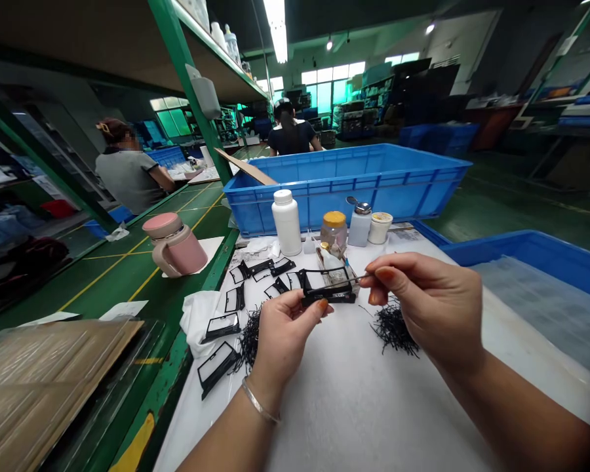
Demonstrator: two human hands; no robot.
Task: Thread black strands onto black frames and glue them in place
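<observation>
Between thumb and fingers, my left hand (290, 324) grips a black rectangular plastic frame (329, 296) above the white worktop (354, 400). My right hand (423, 301) pinches a thin, dark, rod-like tool (356, 280) whose far end reaches across the frame; its exact kind is too small to tell. Several similar black frames (219, 326) lie to the left of my left hand. A heap of thin black strips (250, 337) sits partly behind my left wrist, and another pile of black strips (394, 328) lies beneath my right hand.
At the back stand a white bottle (286, 226), a yellow-lidded jar (334, 231), a pump dispenser (360, 225) and a small tub (380, 229). Behind them is a blue crate (344, 193). A pink mug (177, 249) is at left, a blue bin (535, 262) at right. Two people sit beyond.
</observation>
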